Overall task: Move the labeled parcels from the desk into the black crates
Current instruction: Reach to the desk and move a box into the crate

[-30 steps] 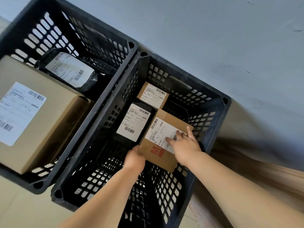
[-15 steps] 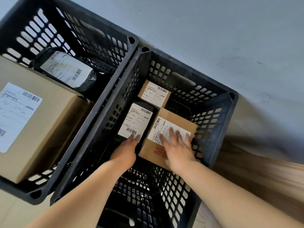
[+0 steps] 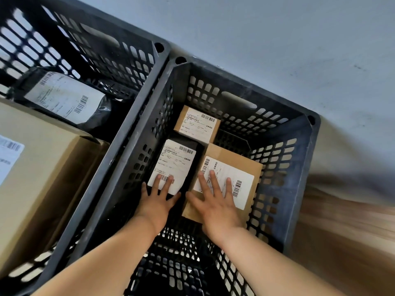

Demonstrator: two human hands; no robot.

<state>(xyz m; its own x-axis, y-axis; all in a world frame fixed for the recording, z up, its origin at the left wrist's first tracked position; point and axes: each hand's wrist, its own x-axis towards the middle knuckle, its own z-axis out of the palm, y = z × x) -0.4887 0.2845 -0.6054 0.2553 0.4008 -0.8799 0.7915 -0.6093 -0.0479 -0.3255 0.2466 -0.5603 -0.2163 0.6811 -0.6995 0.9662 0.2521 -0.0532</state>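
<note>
Right crate (image 3: pixel 299 159) as landmark: inside it, left hand (image 3: pixel 157 201) flat, fingers spread on black parcel (image 3: pixel 174 165); right hand (image 3: pixel 218 207) flat, fingers spread on brown parcel (image 3: pixel 230 180) just beside. Beyond both, toward far wall, small box (image 3: pixel 197 124). Outside, touching its left rim, left crate (image 3: pixel 119 52) with large carton (image 3: pixel 40 174) and grey bag (image 3: pixel 64 99).

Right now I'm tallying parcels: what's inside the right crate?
The right crate holds three labeled parcels: a small box, a black parcel under the left hand, and a brown box under the right hand. Anything beneath them is covered.
</note>
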